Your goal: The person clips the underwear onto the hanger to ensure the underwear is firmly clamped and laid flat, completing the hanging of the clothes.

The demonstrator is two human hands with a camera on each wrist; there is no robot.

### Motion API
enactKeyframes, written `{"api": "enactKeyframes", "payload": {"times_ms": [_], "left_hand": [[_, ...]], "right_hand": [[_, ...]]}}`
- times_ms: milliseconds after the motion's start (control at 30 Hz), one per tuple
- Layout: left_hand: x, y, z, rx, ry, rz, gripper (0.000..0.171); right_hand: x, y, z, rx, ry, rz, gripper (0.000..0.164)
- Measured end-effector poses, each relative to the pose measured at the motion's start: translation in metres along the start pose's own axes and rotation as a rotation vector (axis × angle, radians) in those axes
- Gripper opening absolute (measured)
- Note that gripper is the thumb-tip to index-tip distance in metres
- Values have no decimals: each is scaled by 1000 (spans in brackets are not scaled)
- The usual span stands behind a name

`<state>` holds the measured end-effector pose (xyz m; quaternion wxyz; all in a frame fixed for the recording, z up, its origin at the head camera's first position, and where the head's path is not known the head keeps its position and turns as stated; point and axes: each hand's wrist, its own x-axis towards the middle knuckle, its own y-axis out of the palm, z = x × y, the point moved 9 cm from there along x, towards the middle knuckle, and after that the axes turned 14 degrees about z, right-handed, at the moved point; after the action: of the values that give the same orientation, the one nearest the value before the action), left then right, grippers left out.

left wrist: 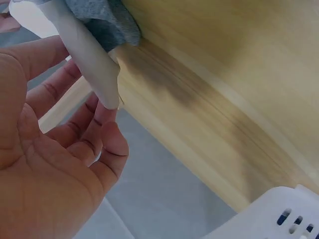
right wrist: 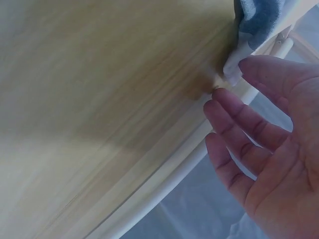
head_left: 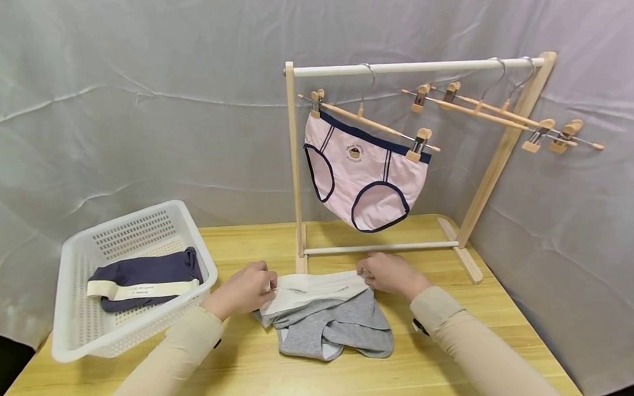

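Observation:
Grey underpants point(head_left: 338, 329) with a wide white waistband point(head_left: 318, 288) lie spread in front of the rack, the band toward it. My left hand point(head_left: 246, 289) pinches the band's left end. At the opposite end, my right hand point(head_left: 390, 275) holds the band's corner between thumb and forefinger. The left wrist view has the white band point(left wrist: 92, 64) passing between thumb and fingers. In the right wrist view, the white corner point(right wrist: 237, 64) meets the thumb tip while the other fingers are spread loosely.
Pink underpants point(head_left: 345, 169) with navy trim hang by two clips from a hanger on the wooden rack point(head_left: 293, 161). Two bare clip hangers point(head_left: 480, 110) hang at its right. At left, a white basket point(head_left: 74, 294) contains a folded navy garment point(head_left: 149, 270) with a cream band.

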<state>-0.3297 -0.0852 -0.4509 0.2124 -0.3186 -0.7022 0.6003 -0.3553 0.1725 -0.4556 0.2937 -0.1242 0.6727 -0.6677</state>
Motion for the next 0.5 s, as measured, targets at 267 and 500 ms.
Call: {"api": "enactKeyframes", "payload": {"times_ms": [267, 500], "left_hand": [[-5, -5, 3, -22, -5, -52, 20], [-10, -18, 6, -19, 0, -124, 23]], "right_hand": [[-1, -1, -5, 49, 18, 10, 22], [-6, -2, -16, 189, 36, 46, 29]]}}
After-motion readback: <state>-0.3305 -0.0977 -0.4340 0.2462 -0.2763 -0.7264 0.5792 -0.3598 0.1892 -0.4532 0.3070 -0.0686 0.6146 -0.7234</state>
